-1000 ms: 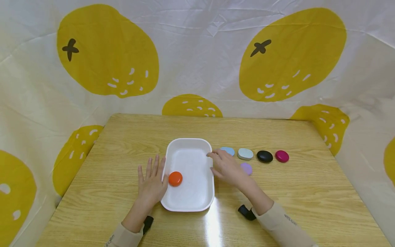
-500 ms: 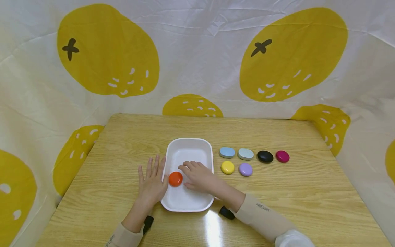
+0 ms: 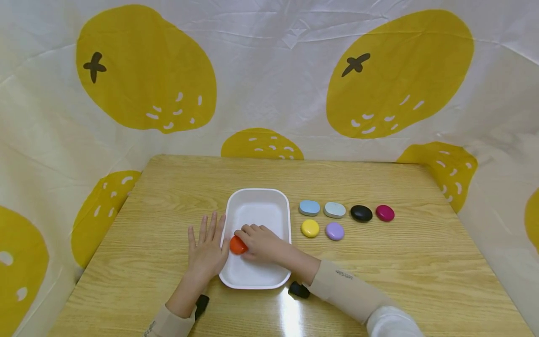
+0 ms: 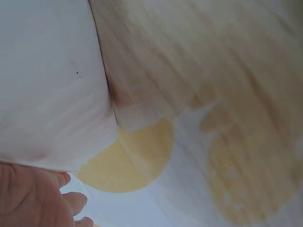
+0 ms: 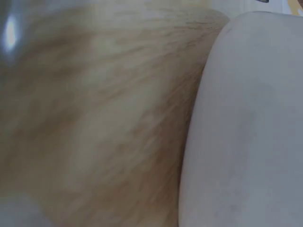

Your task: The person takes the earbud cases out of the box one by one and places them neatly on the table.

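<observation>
A white rectangular tray [image 3: 254,276] lies on the table with a round, glossy orange disc [image 3: 237,245] inside, near its left wall. My right hand [image 3: 263,244] reaches over the tray's right rim, and its curled fingers and thumb grip the right side of the disc, covering part of it. Outside the tray, my left hand [image 3: 206,252] rests with fingers spread and straight, its thumb side against the left rim. In the left wrist view, fingertips [image 4: 75,202] show beside the tray's outer wall. The right wrist view holds only the tray's wall [image 5: 246,132] and tabletop.
To the tray's right lie a light blue oval piece [image 3: 309,208], a pale speckled oval piece [image 3: 335,210], a black piece [image 3: 361,213] and a magenta piece [image 3: 385,213]. A yellow disc [image 3: 310,228] and a lilac disc [image 3: 335,231] sit in front. A patterned curtain surrounds the table.
My right hand has moved left from beside the tray's right rim into the tray and onto the orange disc, uncovering the yellow disc outside. The left hand has stayed still.
</observation>
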